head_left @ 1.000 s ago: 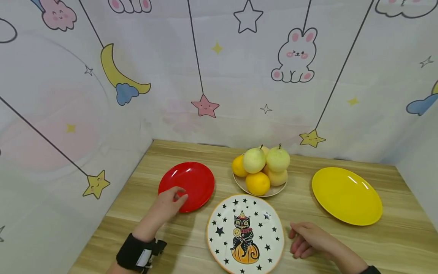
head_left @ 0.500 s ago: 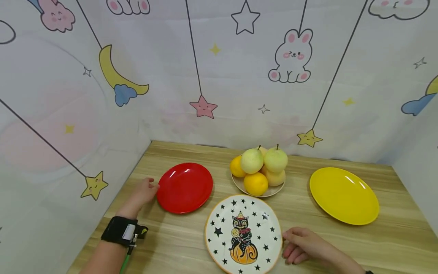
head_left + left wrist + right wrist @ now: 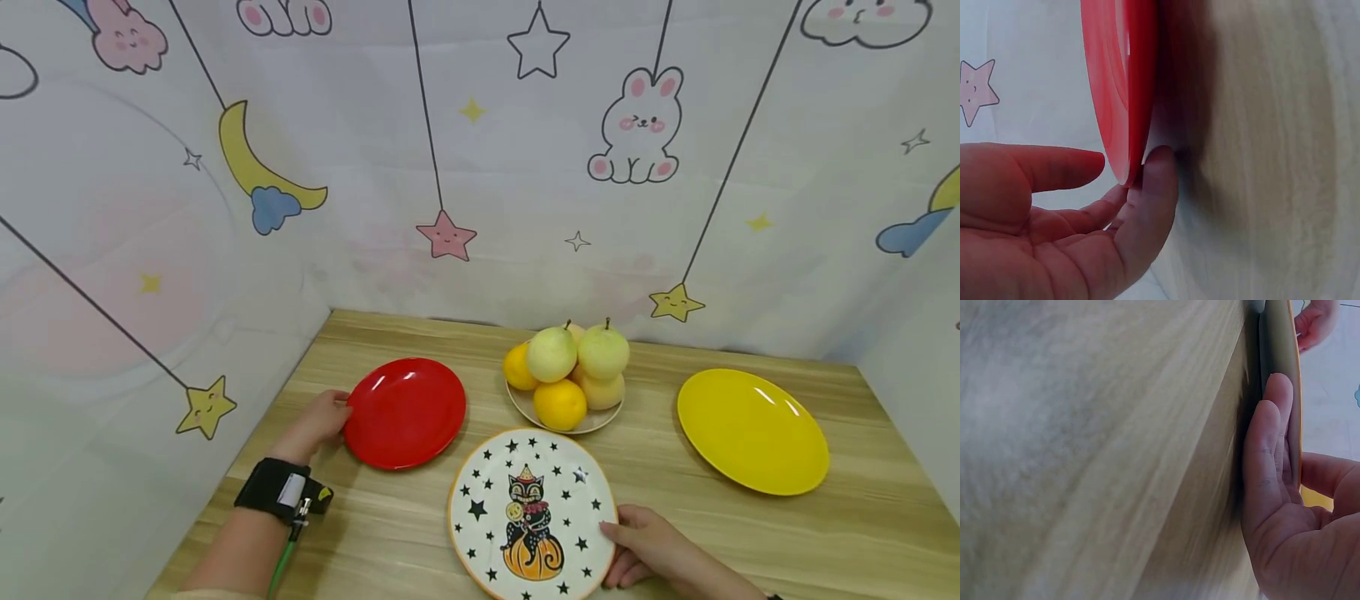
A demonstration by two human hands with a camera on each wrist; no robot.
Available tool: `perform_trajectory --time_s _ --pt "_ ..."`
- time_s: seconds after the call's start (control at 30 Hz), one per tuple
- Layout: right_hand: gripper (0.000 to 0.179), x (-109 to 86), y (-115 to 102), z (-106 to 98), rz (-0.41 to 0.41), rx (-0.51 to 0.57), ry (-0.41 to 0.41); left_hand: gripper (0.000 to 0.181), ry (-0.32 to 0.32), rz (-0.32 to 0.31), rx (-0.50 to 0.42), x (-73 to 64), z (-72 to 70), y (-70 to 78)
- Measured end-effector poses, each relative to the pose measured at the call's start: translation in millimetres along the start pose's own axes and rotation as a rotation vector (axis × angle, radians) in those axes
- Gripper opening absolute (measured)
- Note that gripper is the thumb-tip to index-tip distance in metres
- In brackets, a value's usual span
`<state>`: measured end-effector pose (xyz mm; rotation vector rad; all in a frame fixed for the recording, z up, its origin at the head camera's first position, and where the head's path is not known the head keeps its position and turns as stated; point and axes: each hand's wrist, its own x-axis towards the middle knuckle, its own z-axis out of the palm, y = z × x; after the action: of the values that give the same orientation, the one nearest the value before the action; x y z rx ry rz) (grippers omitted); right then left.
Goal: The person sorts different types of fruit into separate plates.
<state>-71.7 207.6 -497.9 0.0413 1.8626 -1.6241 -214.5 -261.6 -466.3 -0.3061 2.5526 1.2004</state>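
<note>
1 patterned plate sits pinched in the right hand; the left hand is spread, fingers under the red plate; gripping, I'd say, next wanting that thumb closed

The person over there has the left forearm reaching forward, the left hand with its thumb straight and its fingers bent opposite. The right forearm slants in lower down; I see the right hand pinching, thumb uppermost, fingers nearly straight beneath, well apart from the other.
</note>
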Motion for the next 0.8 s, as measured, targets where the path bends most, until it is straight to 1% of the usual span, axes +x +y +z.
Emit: perform_trajectory --time_s 0.2,0.27,0.47,0.7,0.8 --pt "0.034 0.4 2 1 -0.007 -0.011 -0.004 0.042 -0.021 -0.051 -0.127 10.7 0.6 -3.5" --pt "0.034 0.4 1 1 -0.01 -0.009 -0.011 0.04 -0.014 -0.062 -0.148 14.0 0.5 -5.8" --pt "0.032 -0.4 -2 2 -0.011 -0.006 -0.019 0.039 0.018 -0.057 -0.119 18.0 0.0 -11.6" --pt "0.028 -0.3 -3 3 0.0 -0.028 -0.012 0.04 0.02 -0.039 -0.09 12.6 -0.9 -15.1" --pt "0.027 0.1 -2 2 0.003 -0.043 0.009 0.039 0.014 -0.03 -0.086 8.9 -1.8 -16.4"
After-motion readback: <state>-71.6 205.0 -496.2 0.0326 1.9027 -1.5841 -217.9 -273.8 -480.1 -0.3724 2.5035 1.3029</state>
